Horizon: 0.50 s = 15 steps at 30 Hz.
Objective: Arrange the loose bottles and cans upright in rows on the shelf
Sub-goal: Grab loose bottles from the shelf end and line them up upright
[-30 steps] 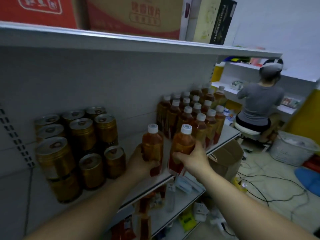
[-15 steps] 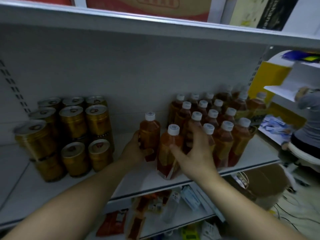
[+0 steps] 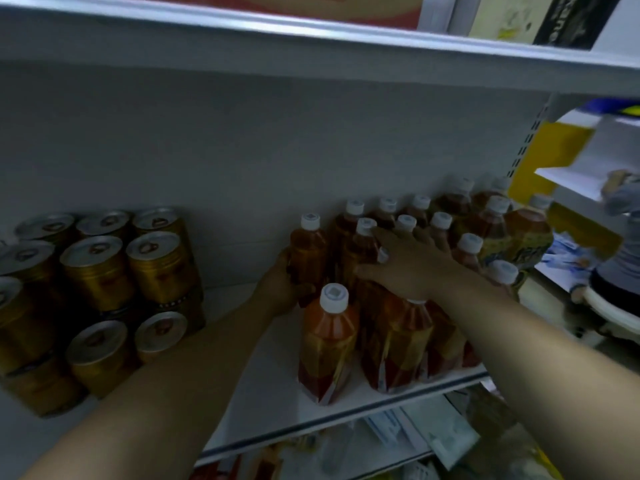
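Item 1, your left hand (image 3: 278,287): arm reaching in from low left, palm against the left side of the rear bottle (image 3: 309,252), fingers and thumb curled round its lower body. The bottle is upright, white cap up, towards the back of the shelf (image 3: 266,372) and just left of the bottle cluster (image 3: 398,337).

Item 2, your right hand (image 3: 407,263): arm reaching in from low right, palm down, fingers straight and spread over the caps and shoulders in the middle of the cluster; it rests there and grips nothing.

Item 3, front bottle (image 3: 327,344): upright near the shelf's front edge, left of the cluster's front row, free of both hands.

Item 4, cans (image 3: 98,271): gold, stacked two high at the left of the shelf, well apart from the bottles.

Item 5, another person (image 3: 621,244): partly in view at the right edge, blurred.

Change since half a second ago: your right hand held the front bottle then; it has let go and moved back onto the cluster. Your left hand keeps its grip on the rear bottle
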### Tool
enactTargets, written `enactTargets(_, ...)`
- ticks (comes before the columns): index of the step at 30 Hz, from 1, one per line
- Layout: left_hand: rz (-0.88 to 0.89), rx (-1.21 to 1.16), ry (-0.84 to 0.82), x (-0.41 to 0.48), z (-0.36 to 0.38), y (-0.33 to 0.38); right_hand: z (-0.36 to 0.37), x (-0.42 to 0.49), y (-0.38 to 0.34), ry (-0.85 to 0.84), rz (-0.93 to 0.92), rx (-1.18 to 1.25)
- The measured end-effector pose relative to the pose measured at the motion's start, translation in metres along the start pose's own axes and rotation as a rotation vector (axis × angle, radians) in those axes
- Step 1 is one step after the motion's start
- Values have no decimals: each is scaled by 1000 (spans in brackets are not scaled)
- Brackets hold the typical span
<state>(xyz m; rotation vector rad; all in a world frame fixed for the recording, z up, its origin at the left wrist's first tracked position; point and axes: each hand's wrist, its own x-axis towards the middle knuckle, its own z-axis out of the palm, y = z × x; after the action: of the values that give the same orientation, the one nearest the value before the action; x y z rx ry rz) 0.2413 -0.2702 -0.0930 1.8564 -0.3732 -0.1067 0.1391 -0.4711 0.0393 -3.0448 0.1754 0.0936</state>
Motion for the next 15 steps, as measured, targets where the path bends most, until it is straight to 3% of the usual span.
enactTargets(6, 46, 59, 56, 27, 17, 0, 2, -1, 5, -3, -26, 29)
enactTargets(15, -67, 99, -6, 24, 10, 13, 4, 0, 5, 24, -18, 13)
